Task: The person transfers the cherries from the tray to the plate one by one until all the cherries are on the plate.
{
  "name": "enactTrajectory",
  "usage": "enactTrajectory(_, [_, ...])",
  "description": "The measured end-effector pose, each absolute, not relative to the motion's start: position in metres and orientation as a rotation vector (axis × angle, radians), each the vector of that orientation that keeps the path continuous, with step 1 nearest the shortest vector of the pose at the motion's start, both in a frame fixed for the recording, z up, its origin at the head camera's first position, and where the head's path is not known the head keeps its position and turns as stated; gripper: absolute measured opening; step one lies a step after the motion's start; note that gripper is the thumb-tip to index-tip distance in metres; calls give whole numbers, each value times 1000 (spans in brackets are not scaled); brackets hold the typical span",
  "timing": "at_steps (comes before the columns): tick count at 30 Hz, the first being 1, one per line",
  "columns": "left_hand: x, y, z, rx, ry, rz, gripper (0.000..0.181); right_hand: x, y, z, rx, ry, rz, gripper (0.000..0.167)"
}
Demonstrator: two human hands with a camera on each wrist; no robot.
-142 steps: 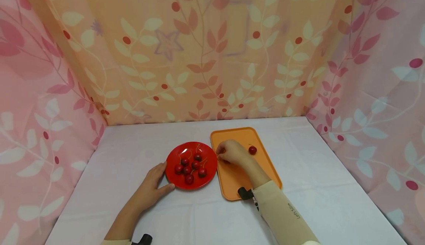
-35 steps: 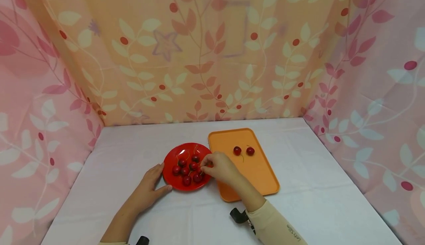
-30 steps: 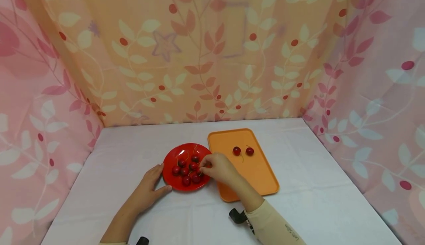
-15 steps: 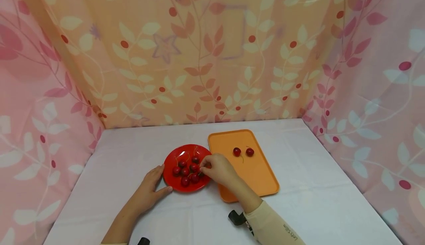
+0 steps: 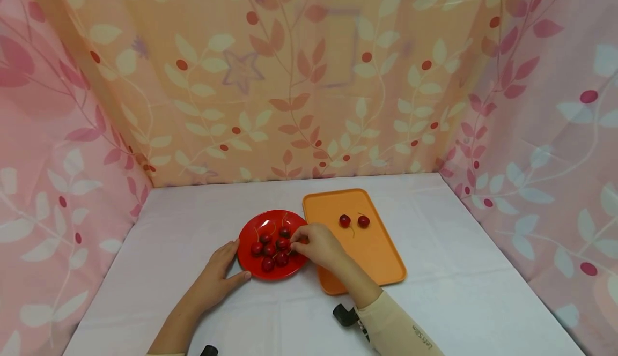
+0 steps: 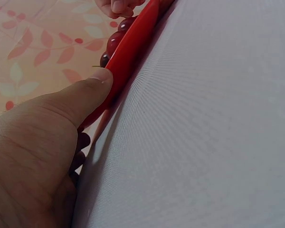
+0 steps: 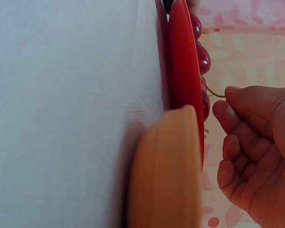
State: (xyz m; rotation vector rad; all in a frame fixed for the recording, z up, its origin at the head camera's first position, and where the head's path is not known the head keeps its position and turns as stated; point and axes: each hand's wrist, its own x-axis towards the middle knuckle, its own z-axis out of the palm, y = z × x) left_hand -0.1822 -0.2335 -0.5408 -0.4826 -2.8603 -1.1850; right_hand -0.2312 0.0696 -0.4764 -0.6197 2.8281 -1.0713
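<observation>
A red plate (image 5: 247, 231) holding several dark-red cherries (image 5: 267, 264) with green stems stands on the white cloth. My left hand (image 5: 218, 273) rests against the plate's left rim, its fingers spread along the edge; in the left wrist view the thumb (image 6: 92, 88) touches the rim. Over the plate's right side, my right hand (image 5: 318, 246) pinches a thin green stem (image 7: 213, 94) between thumb and forefinger; the right wrist view shows this stem running down to the cherries. Which cherry bears it is partly hidden. On the orange tray (image 5: 359, 259) lie two cherries (image 5: 345, 221).
The orange tray stands just right of the plate, its left edge close to the plate's rim. My right forearm crosses the tray's front part. A white cloth (image 5: 458, 281) covers the table, with patterned curtains (image 5: 299, 77) at the back and both sides.
A second cherry has come to lie on the tray since the oldest frame. My right hand has moved from the tray to the plate, where the front cherries have shifted slightly left.
</observation>
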Motion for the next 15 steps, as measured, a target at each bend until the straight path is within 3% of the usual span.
enactTrajectory(15, [-183,-235,-542,-451,-2891,-1195,97,-231,87,-447,-608,2959,-957,9])
